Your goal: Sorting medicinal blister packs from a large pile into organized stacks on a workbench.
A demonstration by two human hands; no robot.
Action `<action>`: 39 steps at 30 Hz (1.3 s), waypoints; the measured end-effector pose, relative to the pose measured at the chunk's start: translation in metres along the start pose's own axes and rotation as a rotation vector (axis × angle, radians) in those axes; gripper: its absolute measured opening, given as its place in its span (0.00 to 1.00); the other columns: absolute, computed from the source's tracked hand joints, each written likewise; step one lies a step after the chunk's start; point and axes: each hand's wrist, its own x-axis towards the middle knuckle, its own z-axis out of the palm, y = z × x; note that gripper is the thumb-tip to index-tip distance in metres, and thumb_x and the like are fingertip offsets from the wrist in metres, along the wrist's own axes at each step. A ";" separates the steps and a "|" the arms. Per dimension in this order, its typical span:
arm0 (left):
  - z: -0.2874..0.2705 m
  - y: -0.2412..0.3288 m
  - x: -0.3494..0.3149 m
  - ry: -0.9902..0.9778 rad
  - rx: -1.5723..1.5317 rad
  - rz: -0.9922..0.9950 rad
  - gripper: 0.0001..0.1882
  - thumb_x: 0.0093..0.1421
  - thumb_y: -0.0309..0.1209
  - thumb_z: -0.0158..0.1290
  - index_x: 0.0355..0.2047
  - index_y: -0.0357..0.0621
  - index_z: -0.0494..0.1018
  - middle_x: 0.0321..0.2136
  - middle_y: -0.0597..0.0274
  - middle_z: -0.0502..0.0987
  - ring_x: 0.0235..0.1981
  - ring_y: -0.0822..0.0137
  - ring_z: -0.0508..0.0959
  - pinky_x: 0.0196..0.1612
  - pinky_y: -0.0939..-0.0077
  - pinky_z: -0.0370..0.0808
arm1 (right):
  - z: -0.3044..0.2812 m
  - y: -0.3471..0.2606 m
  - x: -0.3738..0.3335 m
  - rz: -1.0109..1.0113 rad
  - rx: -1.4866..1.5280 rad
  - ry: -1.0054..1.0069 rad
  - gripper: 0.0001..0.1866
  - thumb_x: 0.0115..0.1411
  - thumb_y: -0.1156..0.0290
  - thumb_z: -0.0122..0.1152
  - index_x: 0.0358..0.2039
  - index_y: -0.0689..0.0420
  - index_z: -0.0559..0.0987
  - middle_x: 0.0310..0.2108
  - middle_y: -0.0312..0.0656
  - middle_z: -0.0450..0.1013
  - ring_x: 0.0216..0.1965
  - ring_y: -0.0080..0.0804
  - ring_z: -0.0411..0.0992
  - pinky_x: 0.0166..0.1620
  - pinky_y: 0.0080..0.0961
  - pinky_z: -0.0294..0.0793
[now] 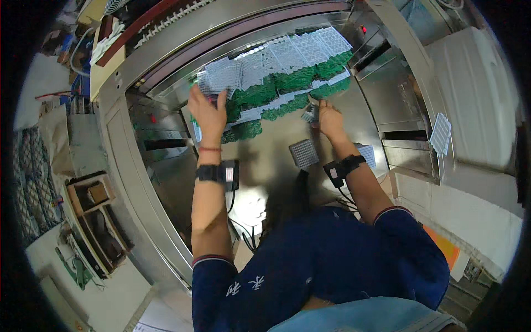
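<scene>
Translucent white sheets (271, 61) with a grid pattern lie in an overlapping row across the far side of the metal worktop. Green lacy pieces (293, 81) are layered below them, with a second pale strip and more green along the near side. At the row's left end is my left hand (209, 115), thumb and fingers apart beside the end sheets; whether it touches them I cannot tell. My right hand (331, 119) is closed on a small grey piece (311, 112), partly hidden by the fingers, just short of the row's near edge.
A grey gridded block (303, 154) rests on the metal worktop (265, 145) near my body. Beside my right forearm lies a pale ridged piece (366, 156). Metal frame walls enclose both sides. A white gridded sheet (440, 134) hangs on the right frame; a wooden box (91, 195) stands outside left.
</scene>
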 end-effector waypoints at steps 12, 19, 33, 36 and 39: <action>-0.034 -0.018 -0.129 -0.062 -0.150 -0.099 0.29 0.58 0.38 0.55 0.54 0.31 0.61 0.49 0.42 0.66 0.50 0.51 0.66 0.46 0.65 0.70 | -0.010 -0.010 -0.029 0.035 -0.255 -0.165 0.17 0.53 0.68 0.49 0.45 0.49 0.73 0.45 0.41 0.71 0.45 0.41 0.71 0.46 0.41 0.67; -0.037 -0.004 -0.145 -0.132 -0.417 -0.217 0.27 0.58 0.36 0.55 0.52 0.32 0.62 0.45 0.44 0.68 0.44 0.52 0.71 0.42 0.67 0.75 | -0.009 -0.008 -0.040 0.178 0.033 -0.235 0.31 0.47 0.52 0.65 0.48 0.52 0.69 0.48 0.44 0.69 0.50 0.44 0.68 0.49 0.43 0.67; -0.034 0.009 -0.154 -0.350 -0.535 -0.397 0.23 0.58 0.34 0.55 0.50 0.36 0.66 0.40 0.52 0.72 0.39 0.63 0.74 0.32 0.73 0.76 | 0.026 0.007 -0.025 0.094 0.017 -0.125 0.31 0.42 0.53 0.67 0.43 0.57 0.70 0.40 0.46 0.74 0.41 0.44 0.74 0.43 0.39 0.73; -0.034 -0.008 -0.164 -0.371 -0.536 -0.395 0.24 0.55 0.34 0.58 0.50 0.37 0.67 0.42 0.53 0.72 0.40 0.61 0.74 0.36 0.72 0.75 | 0.017 -0.012 -0.027 0.011 0.080 -0.130 0.27 0.43 0.56 0.66 0.41 0.57 0.71 0.35 0.47 0.75 0.37 0.44 0.75 0.40 0.37 0.75; -0.025 -0.020 -0.168 -0.318 -0.601 -0.301 0.29 0.50 0.34 0.62 0.51 0.38 0.65 0.44 0.52 0.72 0.43 0.59 0.74 0.41 0.69 0.74 | 0.001 -0.040 -0.031 0.028 0.087 -0.171 0.28 0.43 0.55 0.68 0.41 0.57 0.71 0.35 0.47 0.76 0.38 0.44 0.75 0.39 0.37 0.76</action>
